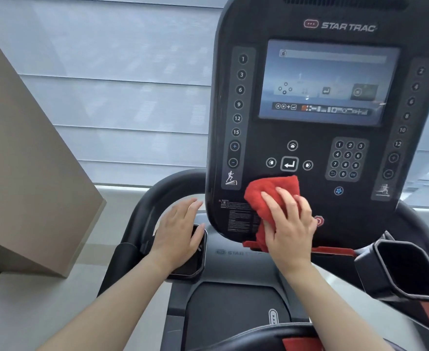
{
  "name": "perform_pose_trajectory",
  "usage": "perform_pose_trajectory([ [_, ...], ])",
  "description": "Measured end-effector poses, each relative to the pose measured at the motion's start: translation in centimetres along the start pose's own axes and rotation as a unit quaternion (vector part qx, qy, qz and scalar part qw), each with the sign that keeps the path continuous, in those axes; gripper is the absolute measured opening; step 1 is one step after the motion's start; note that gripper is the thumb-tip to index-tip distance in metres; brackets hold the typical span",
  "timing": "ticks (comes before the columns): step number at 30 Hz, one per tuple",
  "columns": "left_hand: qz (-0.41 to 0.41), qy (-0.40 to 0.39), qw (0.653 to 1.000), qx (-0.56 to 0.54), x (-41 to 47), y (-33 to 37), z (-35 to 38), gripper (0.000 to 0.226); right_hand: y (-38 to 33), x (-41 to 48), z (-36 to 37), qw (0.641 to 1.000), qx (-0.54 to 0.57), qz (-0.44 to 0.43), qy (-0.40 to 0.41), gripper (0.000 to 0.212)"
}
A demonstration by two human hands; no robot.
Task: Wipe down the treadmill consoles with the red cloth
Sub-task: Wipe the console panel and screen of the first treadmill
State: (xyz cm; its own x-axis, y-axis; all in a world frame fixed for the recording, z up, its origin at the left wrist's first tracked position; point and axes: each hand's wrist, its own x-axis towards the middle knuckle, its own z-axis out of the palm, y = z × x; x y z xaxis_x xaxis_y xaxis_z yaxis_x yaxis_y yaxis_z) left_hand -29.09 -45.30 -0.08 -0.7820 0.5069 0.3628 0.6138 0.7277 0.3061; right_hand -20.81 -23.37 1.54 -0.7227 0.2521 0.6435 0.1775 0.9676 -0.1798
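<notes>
The red cloth (269, 196) is pressed flat against the lower part of the black treadmill console (317, 138), just below the enter key and left of the red stop button (319, 221). It is held there by the right hand (290, 224), fingers spread and laid flat over the cloth, palm pushing it onto the panel; a fold of cloth hangs past the console's bottom edge. The left hand (176, 234) is open, fingers together, resting on a small dark tray (193, 262) at the left of the console base, beside the curved black handlebar (155, 198).

"STAR TRAC" is printed in white at the console top and again, partly hidden, on the grey crossbar below. A lit screen (327, 82) is set in the upper half; its icons are too blurred to read. The left key column reads 1, 3, 6, 9, 12, 15, plus, minus; the right column reads 2, 4, 6, 8, 10, 12. A number keypad (346, 159) 0–9 sits lower right, with a blue fan button beneath. Small warning text at lower left is unreadable.

A black cup holder (408, 269) at right is seen; its contents cannot be told. Pale horizontal blinds (107, 84) fill the background, with a tan slanted panel (23, 173) at left.
</notes>
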Motion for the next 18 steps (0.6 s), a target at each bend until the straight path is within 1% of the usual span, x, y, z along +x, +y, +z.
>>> perform_pose_trajectory([
  [4,-0.014,0.021,0.999,-0.027,0.8,2.6,-0.7,0.056,3.2,-0.9,-0.7,0.999,-0.008,0.046,0.013,0.045],
  [6,-0.015,0.017,0.999,-0.035,0.8,3.6,-0.7,0.058,3.9,-1.0,-1.0,0.997,0.008,0.078,0.014,0.044],
  [8,-0.008,0.01,0.999,-0.032,0.6,4.5,-0.4,0.058,3.9,-1.2,-1.1,0.996,0.02,0.083,0.014,0.043],
  [10,0.005,0.005,1.0,-0.024,0.3,5.4,0.0,0.059,3.7,-1.5,-1.0,0.999,0.02,0.03,0.002,0.045],
  [13,0.03,-0.013,0.999,-0.008,0.0,6.8,1.1,0.061,4.7,-1.6,-1.0,0.995,0.008,-0.094,-0.034,0.048],
  [15,0.039,-0.029,0.999,0.005,-0.2,7.7,2.0,0.062,5.9,-1.6,-1.3,0.992,-0.008,-0.12,-0.04,0.049],
  [18,0.03,-0.056,0.998,0.018,-0.4,9.5,3.4,0.062,8.5,-2.0,-2.1,0.993,-0.029,-0.109,-0.038,0.053],
])
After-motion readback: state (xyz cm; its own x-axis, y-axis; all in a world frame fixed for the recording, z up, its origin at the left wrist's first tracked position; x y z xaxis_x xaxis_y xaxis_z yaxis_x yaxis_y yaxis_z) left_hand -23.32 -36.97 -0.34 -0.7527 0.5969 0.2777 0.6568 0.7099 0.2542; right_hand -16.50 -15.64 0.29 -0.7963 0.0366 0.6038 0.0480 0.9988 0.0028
